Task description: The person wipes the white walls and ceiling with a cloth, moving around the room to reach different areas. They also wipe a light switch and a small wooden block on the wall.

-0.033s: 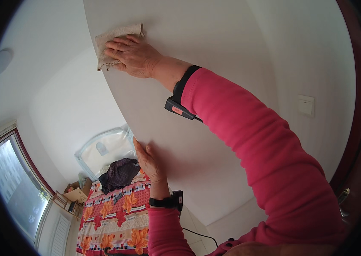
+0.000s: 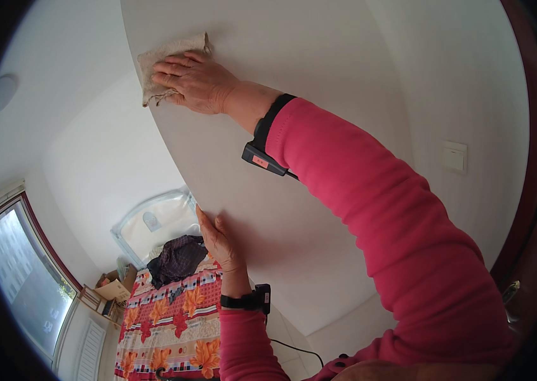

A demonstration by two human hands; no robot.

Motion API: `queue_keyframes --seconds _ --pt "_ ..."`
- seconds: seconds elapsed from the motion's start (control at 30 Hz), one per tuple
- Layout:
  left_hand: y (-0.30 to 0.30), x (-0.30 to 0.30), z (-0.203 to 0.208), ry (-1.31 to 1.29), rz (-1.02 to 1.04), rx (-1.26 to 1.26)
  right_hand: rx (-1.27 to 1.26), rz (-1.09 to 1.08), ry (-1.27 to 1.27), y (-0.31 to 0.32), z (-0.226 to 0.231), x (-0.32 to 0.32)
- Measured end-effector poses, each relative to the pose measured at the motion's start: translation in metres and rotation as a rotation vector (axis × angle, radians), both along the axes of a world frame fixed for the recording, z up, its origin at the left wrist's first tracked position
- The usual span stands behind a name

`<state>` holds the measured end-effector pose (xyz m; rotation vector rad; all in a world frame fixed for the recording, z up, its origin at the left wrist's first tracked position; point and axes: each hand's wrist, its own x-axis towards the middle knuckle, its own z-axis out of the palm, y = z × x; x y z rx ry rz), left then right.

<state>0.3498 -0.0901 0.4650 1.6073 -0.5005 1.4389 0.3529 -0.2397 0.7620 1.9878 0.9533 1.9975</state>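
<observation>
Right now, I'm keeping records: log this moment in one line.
right hand: flat on cloth, against wall | left hand: at wall edge

Behind the bare right hand (image 2: 198, 86), a black strap (image 2: 271, 119) rings the cuff edge of a creased pink sleeve (image 2: 370, 190), carrying a black box (image 2: 267, 160) with an orange-red label (image 2: 260, 162) and dark cord (image 2: 292, 174). The left hand (image 2: 222, 246) has a matching pink sleeve (image 2: 248, 343), black strap (image 2: 237, 302) and smaller-looking black box (image 2: 262, 298).

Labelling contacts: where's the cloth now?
Head view, upper left: the beige cloth is under the right hand, against the pale wall, near the wall's left edge.
</observation>
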Motion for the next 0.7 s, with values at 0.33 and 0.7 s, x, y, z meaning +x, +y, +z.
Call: queue_keyframes --seconds 0.33,0.7 --pt "0.013 -0.003 -0.003 0.041 0.007 0.074 0.638 0.188 -0.039 -0.166 0.08 0.04" --pt "0.004 0.012 -0.007 0.006 -0.185 -0.087 1.115 0.086 0.023 -0.352 -0.088 0.061"
